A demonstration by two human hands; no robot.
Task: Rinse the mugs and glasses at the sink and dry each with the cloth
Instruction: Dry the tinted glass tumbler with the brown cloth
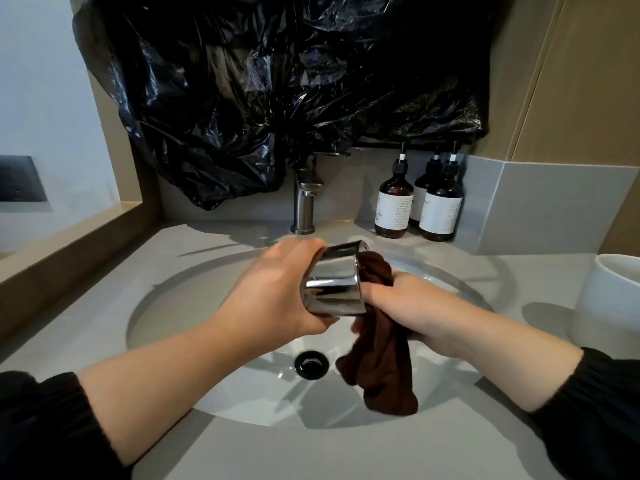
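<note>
both hands clamp: left grip round steel cup, right grip bunching cloth.

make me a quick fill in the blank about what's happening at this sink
The right hand holds a dark ____ cloth at the mouth of the shiny metal cup.
The left hand grips that cup over the pale oval sink, whose round drain is ____.
____ amber pump bottles stand right of the brushed metal faucet.
Missing: brown; black; three.
</note>
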